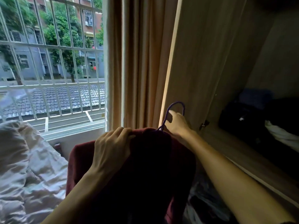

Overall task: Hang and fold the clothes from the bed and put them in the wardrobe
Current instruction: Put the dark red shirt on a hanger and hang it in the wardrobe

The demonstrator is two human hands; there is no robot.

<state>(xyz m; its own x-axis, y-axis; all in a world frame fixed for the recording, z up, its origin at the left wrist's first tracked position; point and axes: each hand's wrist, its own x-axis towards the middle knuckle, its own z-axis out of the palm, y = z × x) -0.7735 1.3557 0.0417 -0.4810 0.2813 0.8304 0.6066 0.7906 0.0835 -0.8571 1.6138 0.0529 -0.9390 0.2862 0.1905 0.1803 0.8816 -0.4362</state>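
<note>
A dark red garment [145,167] hangs on a purple hanger [175,105] held up in front of me. My left hand [111,147] grips the garment's shoulder at the top left. My right hand [177,123] holds the hanger at the base of its hook, just in front of the wardrobe's open door [202,62]. The wardrobe's dark inside [267,118] lies to the right, with dark clothes and a white piece on a shelf. The bed [24,167] with a pale, crumpled cover is at the lower left.
A barred window [51,62] fills the left, with a beige curtain [137,62] between it and the wardrobe door. A wooden shelf edge [250,167] of the wardrobe runs along under my right forearm. More dark items lie low between bed and wardrobe.
</note>
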